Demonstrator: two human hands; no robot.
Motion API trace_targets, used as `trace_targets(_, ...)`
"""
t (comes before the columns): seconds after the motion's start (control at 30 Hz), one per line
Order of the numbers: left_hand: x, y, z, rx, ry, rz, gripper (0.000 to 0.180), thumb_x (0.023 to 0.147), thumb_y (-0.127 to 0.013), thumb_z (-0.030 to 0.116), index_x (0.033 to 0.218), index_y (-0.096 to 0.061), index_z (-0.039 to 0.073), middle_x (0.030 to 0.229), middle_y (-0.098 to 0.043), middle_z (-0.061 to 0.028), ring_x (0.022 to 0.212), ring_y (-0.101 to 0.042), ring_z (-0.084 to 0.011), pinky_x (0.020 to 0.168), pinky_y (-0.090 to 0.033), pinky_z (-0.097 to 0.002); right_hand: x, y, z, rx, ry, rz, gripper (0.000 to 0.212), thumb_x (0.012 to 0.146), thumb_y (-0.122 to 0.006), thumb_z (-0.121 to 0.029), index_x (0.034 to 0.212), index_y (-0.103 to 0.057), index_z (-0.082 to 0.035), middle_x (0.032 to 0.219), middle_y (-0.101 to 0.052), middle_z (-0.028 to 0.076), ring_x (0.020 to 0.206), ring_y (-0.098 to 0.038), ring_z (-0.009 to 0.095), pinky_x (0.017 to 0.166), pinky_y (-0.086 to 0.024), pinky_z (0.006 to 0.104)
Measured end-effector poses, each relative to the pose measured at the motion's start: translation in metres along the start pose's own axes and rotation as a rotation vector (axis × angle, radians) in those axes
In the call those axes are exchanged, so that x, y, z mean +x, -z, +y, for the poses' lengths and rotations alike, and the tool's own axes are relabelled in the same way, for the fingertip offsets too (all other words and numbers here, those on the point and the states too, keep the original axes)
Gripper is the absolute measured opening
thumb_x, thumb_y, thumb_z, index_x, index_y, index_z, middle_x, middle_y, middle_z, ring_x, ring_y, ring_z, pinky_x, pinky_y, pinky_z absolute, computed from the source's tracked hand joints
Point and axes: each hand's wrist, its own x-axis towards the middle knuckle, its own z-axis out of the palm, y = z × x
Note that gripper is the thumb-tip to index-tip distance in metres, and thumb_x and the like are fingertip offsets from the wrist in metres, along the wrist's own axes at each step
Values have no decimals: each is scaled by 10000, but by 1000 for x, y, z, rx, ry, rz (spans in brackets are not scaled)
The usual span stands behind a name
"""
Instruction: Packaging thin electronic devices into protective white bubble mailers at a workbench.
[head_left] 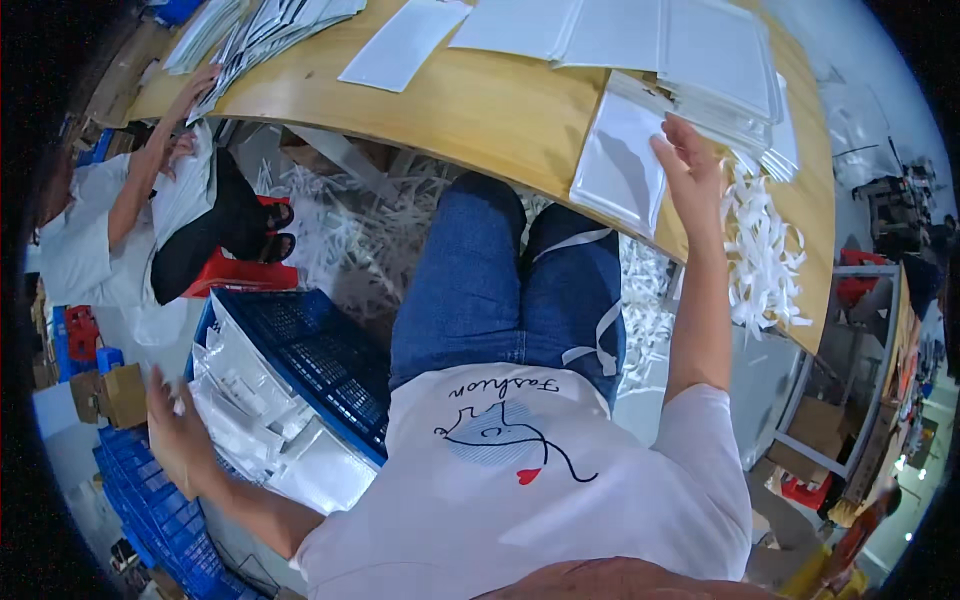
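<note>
My right hand (690,170) is raised at the table's front edge with thumb and fingers apart. Below and beside its thumb lies a flat white envelope (618,160); whether they touch I cannot tell. Just beyond the fingertips is a fanned stack of white envelopes (720,65). Down at my left side, my left hand (178,435) hovers by the rim of a blue plastic crate (310,350), fingers spread and holding nothing I can make out. Inside the crate lies a loose heap of white, slightly shiny envelopes (240,410).
White paper strips (765,250) hang over the right edge of the wooden table (480,110); more litter the floor. Another person (110,220) sits at the left, a hand on a pile of envelopes (255,45). Blue crates (165,510) stand at lower left, a metal-framed rack (845,400) at right.
</note>
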Motion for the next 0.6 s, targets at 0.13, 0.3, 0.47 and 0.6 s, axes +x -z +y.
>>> trace_targets(0.13,7,-92,76,-365,-211,-248,391,874,-597,186,1235,-532,51,1194,-568,-147,1047,-562,-284,910,-442,-348,-16,-13,32,-398,348,-209,645,718,-747,-310,1261,-521,-43,1256,-522,183,1126,-516,323,954,-412,392)
trace_targets(0.3,9,-158,188,-557,-610,-403,361,832,-597,170,1141,-563,-13,1157,-574,-142,1035,-553,-298,898,-435,-335,-48,-16,30,-675,449,-306,575,738,-734,-257,1221,-542,-11,1237,-538,178,1124,-518,314,958,-407,376)
trace_targets(0.47,15,-193,282,-724,-787,-398,382,816,-606,179,1152,-561,4,1178,-562,-140,1059,-543,-304,890,-441,-344,-6,16,2,-339,251,24,452,791,-689,-220,1175,-569,-14,1190,-568,163,1094,-533,286,940,-417,348)
trace_targets(0.6,47,-230,335,-688,-891,-293,479,783,-617,182,1227,-509,38,1243,-511,-145,1091,-516,-321,900,-435,-369,59,71,-5,-328,351,401,482,859,-629,-246,1252,-503,2,1195,-557,152,1073,-537,254,925,-418,330)
